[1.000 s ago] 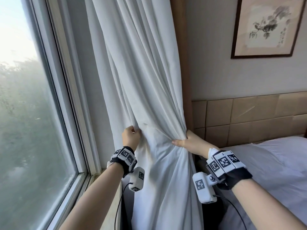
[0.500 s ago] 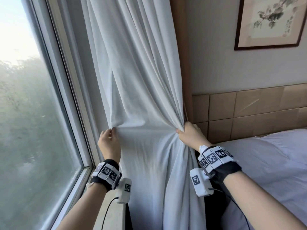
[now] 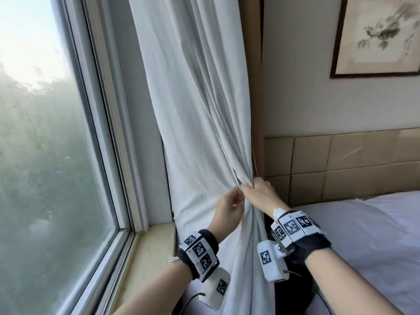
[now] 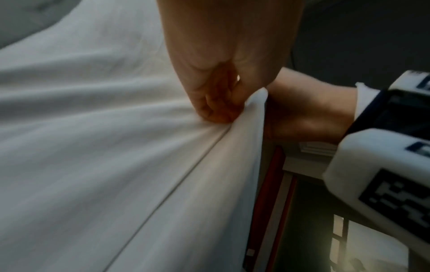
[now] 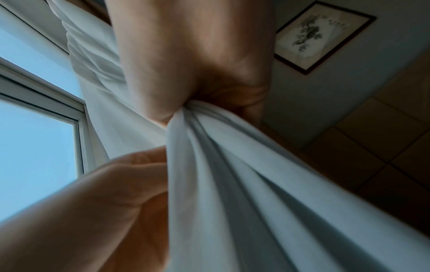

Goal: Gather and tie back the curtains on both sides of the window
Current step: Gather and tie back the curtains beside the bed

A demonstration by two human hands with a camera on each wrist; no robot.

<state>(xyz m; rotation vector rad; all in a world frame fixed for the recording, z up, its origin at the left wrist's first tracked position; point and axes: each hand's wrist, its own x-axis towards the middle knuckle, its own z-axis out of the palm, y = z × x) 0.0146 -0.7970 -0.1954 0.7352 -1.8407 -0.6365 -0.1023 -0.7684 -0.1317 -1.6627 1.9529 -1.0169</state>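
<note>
Both bare forearms wore black wristbands (image 3: 210,237) carrying white blocks printed with black square markers; a white camera box (image 3: 271,260) hung beneath each, trailing a thin black cable (image 3: 188,301).

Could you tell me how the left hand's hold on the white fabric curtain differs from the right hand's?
The right hand grips a thick bunch of the white fabric curtain in its fist; the left hand only pinches one edge fold. The right hand sits higher, nearer the brown wall trim; the left hand sits lower, on the window side. Both hands hold the same curtain, close together.
</note>
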